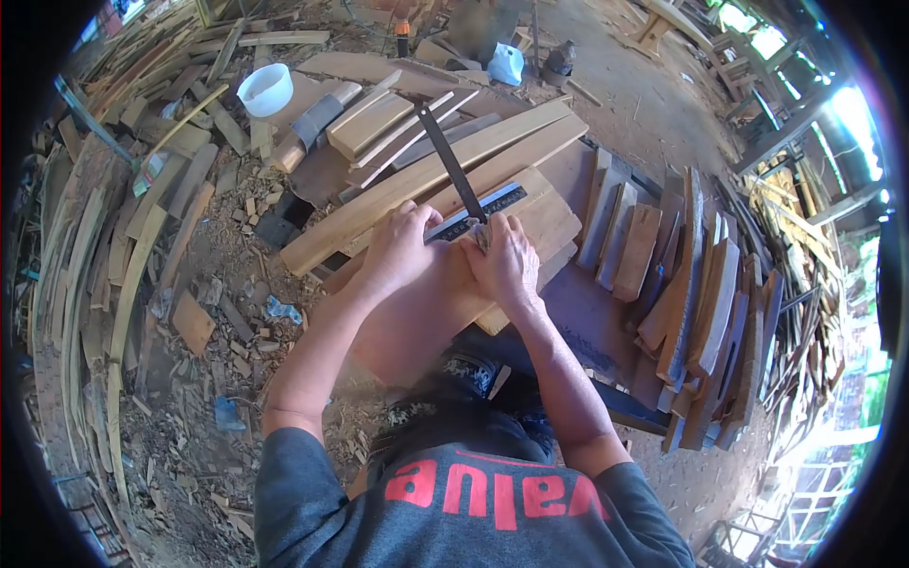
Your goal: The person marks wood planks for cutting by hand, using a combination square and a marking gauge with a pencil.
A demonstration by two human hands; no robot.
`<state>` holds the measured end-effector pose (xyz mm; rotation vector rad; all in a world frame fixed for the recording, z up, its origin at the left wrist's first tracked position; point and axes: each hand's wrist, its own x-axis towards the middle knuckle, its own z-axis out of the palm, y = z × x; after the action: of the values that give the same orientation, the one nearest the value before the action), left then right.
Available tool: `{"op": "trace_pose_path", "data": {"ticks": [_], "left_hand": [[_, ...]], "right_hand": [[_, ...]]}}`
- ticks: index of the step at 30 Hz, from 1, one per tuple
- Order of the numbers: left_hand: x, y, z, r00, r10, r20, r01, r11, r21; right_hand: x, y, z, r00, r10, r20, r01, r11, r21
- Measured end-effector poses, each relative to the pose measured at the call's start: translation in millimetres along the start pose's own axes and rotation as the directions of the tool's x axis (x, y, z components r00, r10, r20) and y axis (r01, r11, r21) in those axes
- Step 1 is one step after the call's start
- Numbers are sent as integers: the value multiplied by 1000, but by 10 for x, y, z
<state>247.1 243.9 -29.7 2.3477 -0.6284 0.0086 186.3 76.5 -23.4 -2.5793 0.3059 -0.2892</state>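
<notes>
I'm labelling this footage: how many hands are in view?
2: the left hand at the left end of the metal square, the right hand by its corner. No others show.

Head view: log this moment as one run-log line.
left hand: at square, grip unclear | right hand: by square's joint, grip unclear | square: across wooden board, blade over planks

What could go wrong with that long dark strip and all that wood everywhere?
The long dark strip sticks out past the left hand and right hand, so a bump might knock it askew on the wide board. Both hands are close to it, so if its edges are sharp, which I can't tell, a hand might get nicked. Wood scraps litter the ground, so someone stepping there could trip.
</notes>
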Motion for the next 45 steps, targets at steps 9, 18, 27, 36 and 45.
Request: {"op": "trace_pose_path", "data": {"ticks": [9, 18, 27, 36, 45], "left_hand": [[-204, 0, -119, 999, 24, -43, -21, 997, 74], [-219, -15, -28, 1000, -1, -22, 3, 995, 101], [-234, 35, -10, 990, 74, -122, -55, 987, 151], [-253, -6, 8, 989, 75, -125, -60, 991, 121], [-267, 19, 16, 988, 80, -131, -59, 986, 154]], "right_hand": [[-3, 16, -9, 999, -44, 7, 44, 999, -26], [12, 12, -20, 1000, -3, 13, 3, 1000, -13], [13, 17, -19, 1000, -5, 30, 6, 1000, -14], [8, 50, 5, 999, -33, 20, 33, 999, -1], [15, 66, 20, 999, -31, 25, 32, 999, -16]]}}
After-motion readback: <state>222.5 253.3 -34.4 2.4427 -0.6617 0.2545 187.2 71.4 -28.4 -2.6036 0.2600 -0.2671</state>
